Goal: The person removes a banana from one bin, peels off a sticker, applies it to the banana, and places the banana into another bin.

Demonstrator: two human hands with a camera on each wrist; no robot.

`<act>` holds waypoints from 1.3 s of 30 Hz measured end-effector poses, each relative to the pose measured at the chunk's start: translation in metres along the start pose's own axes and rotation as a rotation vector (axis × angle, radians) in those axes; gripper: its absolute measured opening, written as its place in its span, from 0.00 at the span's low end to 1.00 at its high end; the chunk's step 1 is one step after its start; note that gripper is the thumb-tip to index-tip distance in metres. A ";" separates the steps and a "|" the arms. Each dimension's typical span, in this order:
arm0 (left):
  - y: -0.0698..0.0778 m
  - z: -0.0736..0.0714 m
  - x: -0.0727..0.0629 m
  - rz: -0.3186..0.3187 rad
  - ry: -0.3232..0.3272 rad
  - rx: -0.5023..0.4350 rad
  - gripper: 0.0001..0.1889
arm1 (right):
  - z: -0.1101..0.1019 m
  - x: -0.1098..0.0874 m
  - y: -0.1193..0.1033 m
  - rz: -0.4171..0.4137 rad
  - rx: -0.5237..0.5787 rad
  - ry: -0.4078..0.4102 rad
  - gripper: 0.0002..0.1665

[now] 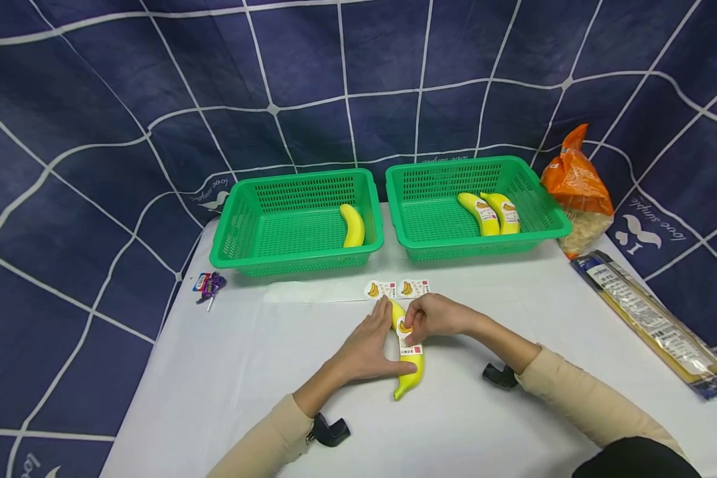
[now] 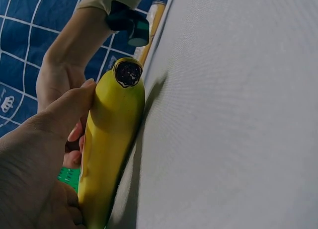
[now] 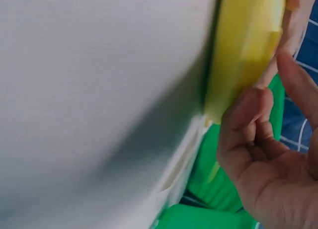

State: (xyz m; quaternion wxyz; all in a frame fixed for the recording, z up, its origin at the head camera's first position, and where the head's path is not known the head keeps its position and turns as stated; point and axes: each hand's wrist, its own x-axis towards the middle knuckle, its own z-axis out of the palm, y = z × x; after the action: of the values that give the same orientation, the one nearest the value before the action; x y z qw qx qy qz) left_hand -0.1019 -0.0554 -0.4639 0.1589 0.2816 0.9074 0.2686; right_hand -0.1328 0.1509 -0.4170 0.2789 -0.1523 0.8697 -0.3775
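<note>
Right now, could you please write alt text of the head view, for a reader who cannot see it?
A person's left hand rests against a banana on a white table while the right hand touches its label. Beyond, the left green basket holds a plain banana, the right green basket two labelled bananas.

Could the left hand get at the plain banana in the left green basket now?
Probably yes: the green basket is open and nothing lies on the plain banana. But the left hand would likely have to leave the labelled banana it touches and reach over the basket's near side.
</note>
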 end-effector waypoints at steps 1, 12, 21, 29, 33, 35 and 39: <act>0.000 0.000 0.000 0.000 0.000 -0.001 0.67 | 0.000 0.000 0.002 -0.011 0.009 -0.008 0.16; 0.000 -0.001 0.003 -0.002 -0.004 -0.001 0.67 | 0.003 -0.010 0.009 -0.020 -0.023 -0.008 0.17; 0.000 -0.001 0.003 0.006 -0.007 0.006 0.68 | 0.008 -0.017 0.016 -0.042 -0.057 -0.001 0.15; -0.005 -0.006 0.004 0.024 -0.025 -0.089 0.51 | 0.008 -0.016 0.019 -0.060 -0.033 -0.002 0.14; -0.005 -0.006 0.004 0.040 -0.016 -0.109 0.42 | 0.009 -0.017 0.020 -0.075 -0.015 -0.003 0.12; -0.004 -0.005 0.004 0.051 -0.009 -0.096 0.42 | 0.010 -0.017 0.020 -0.077 -0.024 0.010 0.12; -0.004 -0.003 0.003 0.049 0.019 -0.094 0.40 | 0.011 -0.016 0.021 -0.061 -0.042 0.033 0.12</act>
State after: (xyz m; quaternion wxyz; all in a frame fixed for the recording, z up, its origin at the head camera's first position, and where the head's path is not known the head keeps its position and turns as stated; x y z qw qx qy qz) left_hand -0.1073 -0.0570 -0.4641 0.1569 0.2933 0.8881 0.3173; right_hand -0.1150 0.1664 -0.4329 0.2497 -0.1781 0.8769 -0.3700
